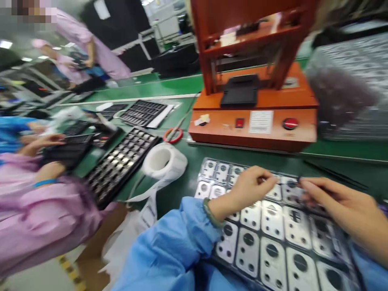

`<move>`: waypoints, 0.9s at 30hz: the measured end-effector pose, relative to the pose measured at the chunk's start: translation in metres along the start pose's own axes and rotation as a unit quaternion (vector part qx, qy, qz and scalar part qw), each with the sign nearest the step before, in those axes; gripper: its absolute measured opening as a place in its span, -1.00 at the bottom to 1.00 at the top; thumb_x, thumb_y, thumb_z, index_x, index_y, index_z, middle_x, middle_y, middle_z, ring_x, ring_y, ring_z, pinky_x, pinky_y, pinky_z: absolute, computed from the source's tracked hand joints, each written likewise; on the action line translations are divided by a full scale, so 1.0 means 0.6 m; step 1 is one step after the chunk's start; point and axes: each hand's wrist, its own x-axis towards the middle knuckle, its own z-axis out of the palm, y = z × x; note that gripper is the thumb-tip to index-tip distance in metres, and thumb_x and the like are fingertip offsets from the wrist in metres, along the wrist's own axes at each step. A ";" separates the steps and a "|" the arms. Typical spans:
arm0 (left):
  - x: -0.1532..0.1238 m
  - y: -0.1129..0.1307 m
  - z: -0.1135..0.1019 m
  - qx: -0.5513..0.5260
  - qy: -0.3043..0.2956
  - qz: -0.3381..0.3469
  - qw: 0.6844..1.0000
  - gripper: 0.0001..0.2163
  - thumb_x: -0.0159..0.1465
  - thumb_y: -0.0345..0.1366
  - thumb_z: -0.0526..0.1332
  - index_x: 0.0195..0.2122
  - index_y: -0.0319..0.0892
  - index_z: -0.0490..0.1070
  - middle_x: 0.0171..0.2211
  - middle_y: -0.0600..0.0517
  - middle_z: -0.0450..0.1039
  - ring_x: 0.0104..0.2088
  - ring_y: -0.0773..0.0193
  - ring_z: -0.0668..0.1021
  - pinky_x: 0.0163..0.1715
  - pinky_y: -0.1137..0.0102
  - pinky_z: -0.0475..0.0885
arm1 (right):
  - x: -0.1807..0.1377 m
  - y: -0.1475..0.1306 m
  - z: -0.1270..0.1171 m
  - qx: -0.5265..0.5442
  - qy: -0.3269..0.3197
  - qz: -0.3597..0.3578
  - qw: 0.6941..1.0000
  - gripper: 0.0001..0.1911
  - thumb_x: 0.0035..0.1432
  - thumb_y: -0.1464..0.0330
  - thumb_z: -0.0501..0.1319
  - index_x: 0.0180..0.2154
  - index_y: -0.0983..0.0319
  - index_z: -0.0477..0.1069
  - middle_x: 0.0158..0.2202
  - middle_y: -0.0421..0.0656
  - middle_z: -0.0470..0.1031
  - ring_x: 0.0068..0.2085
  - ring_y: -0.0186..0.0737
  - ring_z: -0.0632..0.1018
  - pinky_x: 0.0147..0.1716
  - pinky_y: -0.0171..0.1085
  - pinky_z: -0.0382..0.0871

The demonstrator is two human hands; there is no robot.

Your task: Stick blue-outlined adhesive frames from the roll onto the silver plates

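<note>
A clear plastic tray (257, 232) with rows of silver rectangular plates lies in front of me, each plate marked with dark round holes. Above its upper middle is my left hand (253, 188), thumb and fingers drawn together; whatever may be between them is too small to see. Over the tray's right side, my right hand (342, 202) pinches thumb against forefinger near a plate in the top row. A small dark bit shows at those fingertips, blurred beyond naming. Both hands are apart from each other.
An orange press-like machine (254, 125) stands behind the tray. Dark tweezers (336, 174) lie at right, near stacked clear trays (351, 85). Leftward are a white label roll (163, 161), red tape (172, 135) and a black parts tray (121, 161). Co-workers' arms (45, 178) work at far left.
</note>
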 end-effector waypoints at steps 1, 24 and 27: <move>0.001 0.002 0.000 0.002 0.007 0.007 1.000 -0.87 0.17 -0.27 0.20 -0.47 -0.17 0.43 -0.47 0.08 0.39 -0.41 0.34 0.44 -0.35 0.45 0.34 | 0.000 -0.034 0.000 0.023 -0.015 0.016 0.999 -0.61 -0.04 -0.01 0.25 -0.31 0.13 0.56 -0.42 -0.09 0.57 -0.46 -0.12 0.56 -0.45 -0.21 0.49; -0.012 0.019 -0.037 0.240 -0.120 0.028 0.963 -0.86 0.24 -0.38 0.11 -0.46 -0.16 0.37 -0.30 0.01 0.36 -0.22 0.23 0.47 -0.13 0.30 0.38 | -0.020 -0.077 0.057 -0.031 -0.094 -0.019 0.995 -0.76 0.11 0.19 0.16 -0.41 0.19 0.49 -0.50 -0.21 0.51 -0.50 -0.26 0.48 -0.50 -0.30 0.35; -0.012 0.016 -0.033 0.245 -0.119 0.029 0.962 -0.87 0.23 -0.38 0.12 -0.46 -0.17 0.38 -0.30 0.00 0.36 -0.21 0.22 0.47 -0.14 0.31 0.38 | -0.020 -0.081 0.058 -0.068 -0.080 -0.020 0.994 -0.76 0.11 0.20 0.15 -0.44 0.18 0.48 -0.52 -0.23 0.50 -0.50 -0.26 0.47 -0.49 -0.31 0.30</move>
